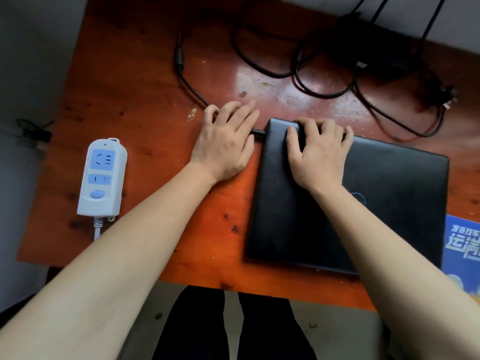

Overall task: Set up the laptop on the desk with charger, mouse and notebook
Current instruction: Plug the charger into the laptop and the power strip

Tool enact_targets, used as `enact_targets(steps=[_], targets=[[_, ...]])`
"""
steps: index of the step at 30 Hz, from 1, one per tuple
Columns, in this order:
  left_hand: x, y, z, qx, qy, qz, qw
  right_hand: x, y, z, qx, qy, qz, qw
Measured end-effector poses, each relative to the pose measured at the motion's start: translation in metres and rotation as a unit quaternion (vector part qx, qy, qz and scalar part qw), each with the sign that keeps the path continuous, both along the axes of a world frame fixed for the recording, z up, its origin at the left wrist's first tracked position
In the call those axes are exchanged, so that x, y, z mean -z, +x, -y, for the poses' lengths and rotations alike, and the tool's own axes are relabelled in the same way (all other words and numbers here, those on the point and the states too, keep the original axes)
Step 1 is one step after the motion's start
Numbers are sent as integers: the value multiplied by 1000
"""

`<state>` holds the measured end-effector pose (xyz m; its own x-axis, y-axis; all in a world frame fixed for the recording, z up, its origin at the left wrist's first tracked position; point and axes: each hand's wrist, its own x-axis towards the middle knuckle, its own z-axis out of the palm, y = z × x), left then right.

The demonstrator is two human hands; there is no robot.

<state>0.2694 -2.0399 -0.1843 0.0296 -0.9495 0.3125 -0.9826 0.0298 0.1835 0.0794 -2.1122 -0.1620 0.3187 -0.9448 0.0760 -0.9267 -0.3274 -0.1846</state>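
Closest to the camera, past the desk's front edge, you just see the person's dark trousers, then the orange wooden desk (145, 162) itself. The laptop (363, 209) lies shut on the right half of it, lid down, with a blue printed booklet (465, 245), maybe the notebook, poking out just beside its right edge. Over on the left sits a white power strip (102, 178) with blue sockets, nothing plugged in. The right hand (318, 154) is pressed flat on the laptop's far left corner, fingers curled over the back edge, so it's steadying the machine rather than lifting anything. The left hand (226, 144) is right at the laptop's left side, fingers down over the charger plug (258, 132) where it meets the port; looks like it's pinching the plug, but the fingers cover it so I can't really tell if it's fully seated. So my guess is we're on the plug-in-the-charger step. Further back, the charger cable (192, 87) snakes off to a loose tangle and the black power brick (374, 51) at the far edge, with its wall plug (448, 96) lying free at the right. Next move probably calls for getting that wall plug all the way over to the strip, which is well apart from it. No mouse anywhere that I can spot.
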Motion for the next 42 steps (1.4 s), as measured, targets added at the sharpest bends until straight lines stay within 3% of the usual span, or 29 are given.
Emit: enact_targets(steps=[6,9,14,20,24,27,29,37,40,42], targets=[[-7,-1,2,-198,100,-37,974,-10,0,13,13,71,41,997],[-3,1,4,-203,119,-30,971,-16,8,42,67,122,137,981],[-2,2,8,-207,135,-26,969,-32,1,93,141,89,193,967],[-4,1,11,-209,152,-21,966,-34,-56,121,218,36,145,965],[-7,-1,11,-218,174,-15,960,-32,-102,152,259,28,53,964],[-14,-7,10,-227,215,-2,950,-30,-128,164,204,73,-39,975],[-22,-10,13,-238,243,-12,940,-34,-140,168,166,29,-79,982],[-42,-12,28,-266,324,-46,907,-44,-142,161,104,23,-117,987],[-48,-8,32,-262,342,-69,900,-53,-138,146,53,8,-79,995],[-56,-4,31,-260,320,-116,904,-64,-127,128,35,23,25,999]])
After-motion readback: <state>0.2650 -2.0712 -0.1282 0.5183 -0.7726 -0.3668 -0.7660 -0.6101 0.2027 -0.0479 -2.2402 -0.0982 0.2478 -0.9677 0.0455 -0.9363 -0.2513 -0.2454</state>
